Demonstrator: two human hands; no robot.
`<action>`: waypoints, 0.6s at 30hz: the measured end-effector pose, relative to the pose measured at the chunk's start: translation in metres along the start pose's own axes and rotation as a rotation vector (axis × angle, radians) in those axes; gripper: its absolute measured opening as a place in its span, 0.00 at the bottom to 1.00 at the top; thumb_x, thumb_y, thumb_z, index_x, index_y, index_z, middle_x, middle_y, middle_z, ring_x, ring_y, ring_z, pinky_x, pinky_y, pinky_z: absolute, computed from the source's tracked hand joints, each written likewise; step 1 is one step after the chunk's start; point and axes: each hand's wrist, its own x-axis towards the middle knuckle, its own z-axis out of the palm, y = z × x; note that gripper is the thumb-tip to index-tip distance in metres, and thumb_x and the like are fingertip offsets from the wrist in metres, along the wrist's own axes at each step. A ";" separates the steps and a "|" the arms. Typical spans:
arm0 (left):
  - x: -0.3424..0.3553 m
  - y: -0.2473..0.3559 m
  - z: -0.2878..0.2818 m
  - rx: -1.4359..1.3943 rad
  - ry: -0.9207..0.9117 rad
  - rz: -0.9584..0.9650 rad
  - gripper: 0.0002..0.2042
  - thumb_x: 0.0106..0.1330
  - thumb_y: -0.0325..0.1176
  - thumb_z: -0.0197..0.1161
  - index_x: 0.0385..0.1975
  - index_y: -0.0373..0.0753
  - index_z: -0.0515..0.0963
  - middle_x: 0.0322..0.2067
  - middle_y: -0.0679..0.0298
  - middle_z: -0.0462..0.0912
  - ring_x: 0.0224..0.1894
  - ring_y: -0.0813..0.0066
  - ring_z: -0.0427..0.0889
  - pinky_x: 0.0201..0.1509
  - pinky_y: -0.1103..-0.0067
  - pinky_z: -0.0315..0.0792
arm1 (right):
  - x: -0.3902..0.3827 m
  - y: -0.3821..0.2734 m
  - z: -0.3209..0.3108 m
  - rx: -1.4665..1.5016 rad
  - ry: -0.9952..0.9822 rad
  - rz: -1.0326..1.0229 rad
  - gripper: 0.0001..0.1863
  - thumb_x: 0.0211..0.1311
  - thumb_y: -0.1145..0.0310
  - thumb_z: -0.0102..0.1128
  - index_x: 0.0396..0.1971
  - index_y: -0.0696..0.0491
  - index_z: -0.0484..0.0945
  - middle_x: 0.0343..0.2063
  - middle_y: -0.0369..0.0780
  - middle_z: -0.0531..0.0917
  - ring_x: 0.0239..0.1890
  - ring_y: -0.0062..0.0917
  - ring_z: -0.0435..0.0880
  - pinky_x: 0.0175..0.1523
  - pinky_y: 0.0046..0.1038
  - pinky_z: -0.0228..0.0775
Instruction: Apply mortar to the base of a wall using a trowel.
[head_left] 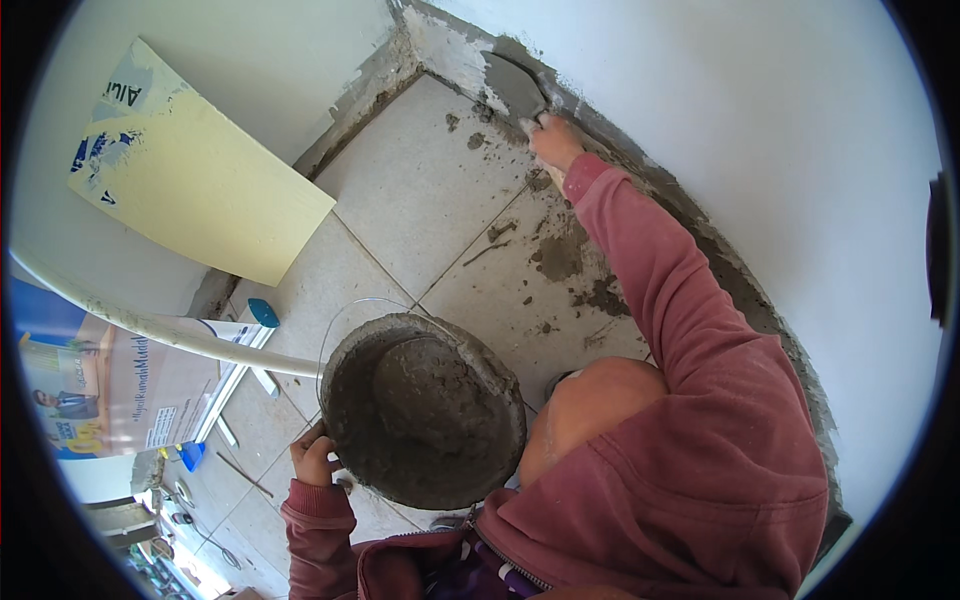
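My right hand (556,143) is closed around a trowel; its handle is hidden in my fingers. The grey trowel blade (514,86) lies against the base of the wall, near the corner, where wet mortar coats the strip. At the lower left, my left hand (315,455) grips the rim of a round bucket (338,440), which is tilted toward me. Grey-brown mortar (430,390) fills part of the bucket and crusts its inside. A thin wire handle (335,318) arches over the far side of the rim.
Mortar splashes (560,255) dot the floor tiles (400,180) beside the right wall. A pale yellow board (210,170) leans on the left wall. A white pipe (190,340) crosses toward the bucket, over a printed banner (130,390). My bent knee (595,405) is right of the bucket.
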 end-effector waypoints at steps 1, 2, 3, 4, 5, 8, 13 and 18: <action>0.000 -0.002 -0.001 0.002 0.002 0.011 0.23 0.42 0.26 0.45 0.42 0.30 0.73 0.28 0.62 0.76 0.26 0.76 0.75 0.23 0.82 0.72 | -0.003 0.002 -0.006 0.000 -0.003 -0.001 0.18 0.57 0.60 0.47 0.35 0.61 0.71 0.23 0.44 0.76 0.21 0.30 0.77 0.27 0.30 0.69; -0.001 -0.003 -0.001 -0.004 0.002 0.006 0.23 0.42 0.26 0.45 0.42 0.30 0.73 0.28 0.62 0.76 0.26 0.76 0.75 0.23 0.82 0.72 | -0.012 -0.004 -0.016 0.166 -0.062 0.049 0.17 0.58 0.59 0.47 0.33 0.60 0.71 0.21 0.41 0.74 0.17 0.25 0.73 0.23 0.27 0.66; -0.001 -0.002 -0.001 -0.011 0.005 0.009 0.23 0.42 0.26 0.45 0.42 0.30 0.73 0.28 0.63 0.76 0.25 0.76 0.74 0.22 0.82 0.71 | -0.021 -0.007 -0.024 0.334 -0.122 0.099 0.16 0.59 0.58 0.48 0.31 0.59 0.70 0.19 0.37 0.72 0.14 0.19 0.70 0.19 0.23 0.64; -0.001 -0.002 -0.001 -0.020 0.009 0.012 0.23 0.42 0.26 0.45 0.42 0.30 0.73 0.28 0.63 0.76 0.25 0.76 0.74 0.22 0.83 0.71 | -0.031 -0.008 -0.031 0.327 -0.129 0.098 0.16 0.59 0.58 0.48 0.31 0.59 0.70 0.19 0.37 0.72 0.14 0.19 0.70 0.19 0.23 0.64; 0.000 -0.002 0.000 -0.030 0.009 0.009 0.23 0.42 0.26 0.45 0.42 0.30 0.73 0.28 0.63 0.76 0.25 0.76 0.74 0.22 0.83 0.71 | -0.042 -0.009 -0.038 0.413 -0.096 0.081 0.15 0.57 0.60 0.50 0.30 0.59 0.71 0.17 0.38 0.71 0.14 0.19 0.70 0.20 0.24 0.63; 0.002 -0.005 -0.002 -0.035 0.023 0.013 0.22 0.42 0.26 0.46 0.41 0.30 0.73 0.28 0.63 0.76 0.24 0.77 0.74 0.21 0.83 0.70 | -0.067 0.014 -0.044 0.382 -0.029 0.017 0.16 0.57 0.60 0.50 0.30 0.60 0.71 0.17 0.40 0.73 0.16 0.23 0.73 0.23 0.27 0.64; 0.007 -0.008 -0.011 0.057 -0.079 0.030 0.24 0.44 0.28 0.44 0.45 0.29 0.70 0.29 0.59 0.77 0.27 0.71 0.76 0.27 0.72 0.76 | -0.062 0.060 -0.010 -0.378 -0.134 -0.093 0.21 0.57 0.56 0.45 0.35 0.62 0.70 0.26 0.51 0.77 0.29 0.44 0.76 0.35 0.38 0.66; 0.004 -0.007 -0.004 0.027 -0.048 0.044 0.24 0.44 0.27 0.44 0.46 0.29 0.70 0.29 0.60 0.76 0.27 0.71 0.77 0.27 0.71 0.76 | -0.031 0.078 0.018 -0.356 -0.168 0.054 0.22 0.57 0.57 0.45 0.37 0.64 0.69 0.25 0.51 0.77 0.27 0.42 0.77 0.33 0.38 0.66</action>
